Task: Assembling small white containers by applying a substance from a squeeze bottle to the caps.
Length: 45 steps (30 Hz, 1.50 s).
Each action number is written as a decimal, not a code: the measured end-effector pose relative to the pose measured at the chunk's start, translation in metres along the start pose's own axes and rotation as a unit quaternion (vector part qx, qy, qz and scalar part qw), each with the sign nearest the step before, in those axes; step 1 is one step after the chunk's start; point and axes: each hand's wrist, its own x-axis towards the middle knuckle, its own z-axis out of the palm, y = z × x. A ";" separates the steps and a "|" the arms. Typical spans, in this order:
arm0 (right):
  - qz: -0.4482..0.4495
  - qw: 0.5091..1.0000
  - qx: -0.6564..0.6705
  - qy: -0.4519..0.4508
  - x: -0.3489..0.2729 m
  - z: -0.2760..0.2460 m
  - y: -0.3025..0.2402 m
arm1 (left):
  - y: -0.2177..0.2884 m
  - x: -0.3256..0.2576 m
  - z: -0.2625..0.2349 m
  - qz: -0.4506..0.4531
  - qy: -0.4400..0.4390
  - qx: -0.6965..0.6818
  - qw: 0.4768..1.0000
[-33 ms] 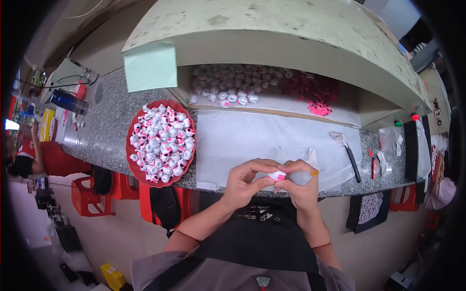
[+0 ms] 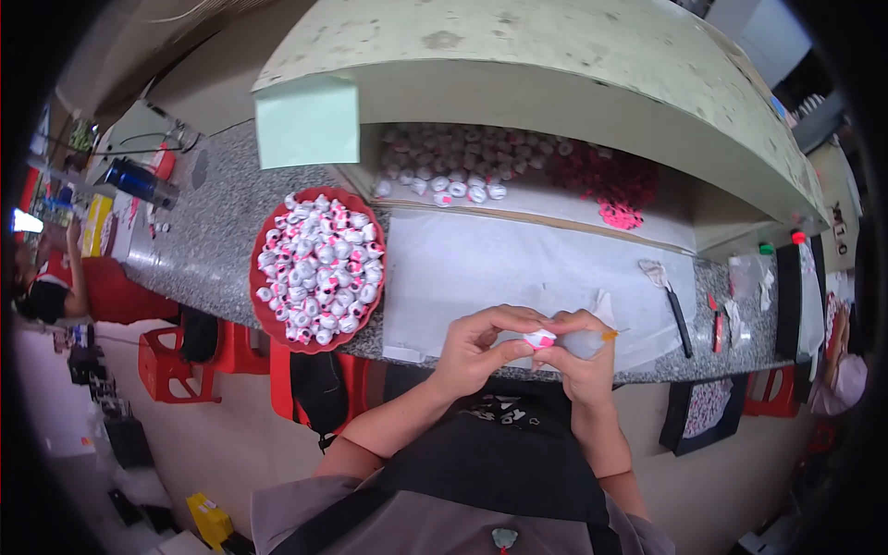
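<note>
Above the near edge of the bench, my left hand (image 2: pixel 483 350) pinches a small white and pink piece (image 2: pixel 539 339) between thumb and fingers. My right hand (image 2: pixel 585 363) closes in from the other side, its thumb and forefinger on the same piece. A translucent squeeze bottle (image 2: pixel 583 344) with an orange collar and a thin needle tip is tucked in the right hand, the needle pointing away to the right. Left of my hands, a red scalloped bowl (image 2: pixel 258 301) is heaped with similar white, pink and black pieces (image 2: pixel 319 264).
White paper (image 2: pixel 444 268) covers the bench below a shelf (image 2: pixel 555 83). White pieces (image 2: pixel 462 153) and pink bits (image 2: pixel 620 213) lie under it. A black-handled tool (image 2: pixel 678 319) and a red tool (image 2: pixel 718 331) lie to the right. Another person (image 2: pixel 79 287) sits at far left.
The whole scene has shifted slightly right as the head view moved. My hands keep the same grip, and the piece between them appears slightly turned.
</note>
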 end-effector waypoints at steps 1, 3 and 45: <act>-0.004 1.000 0.001 0.003 -0.001 -0.001 0.001 | 0.000 0.000 -0.002 0.004 -0.012 -0.002 1.000; -0.015 1.000 0.005 0.005 -0.003 0.001 0.001 | 0.002 0.001 -0.003 -0.003 -0.037 -0.023 0.999; -0.291 0.930 -0.108 0.198 -0.021 -0.016 -0.039 | 0.005 0.036 0.000 0.000 0.065 -0.030 0.997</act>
